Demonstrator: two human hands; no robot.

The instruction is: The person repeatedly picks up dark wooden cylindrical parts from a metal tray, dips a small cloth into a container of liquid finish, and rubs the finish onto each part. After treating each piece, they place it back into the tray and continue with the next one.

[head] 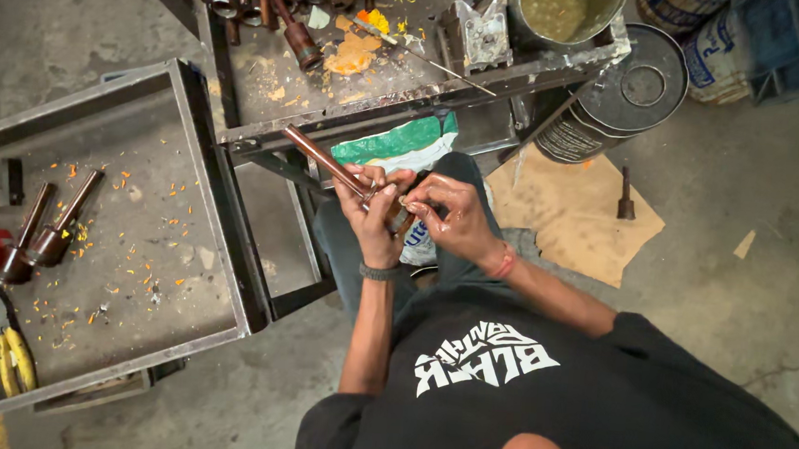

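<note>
Just below the edge of the metal worktop (370, 98), the left hand (377, 216) is clamped round a brown pipe (322, 158) that slants up towards it, while the right hand (448, 216) pinches the pipe's lower end.

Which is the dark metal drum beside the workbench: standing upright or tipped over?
Tipped. The dark metal drum leans against the workbench, its round lid facing up and to the right, its printed side wall slanting down toward the floor.

Dim, even light; sharp centre, stretched edges
</note>
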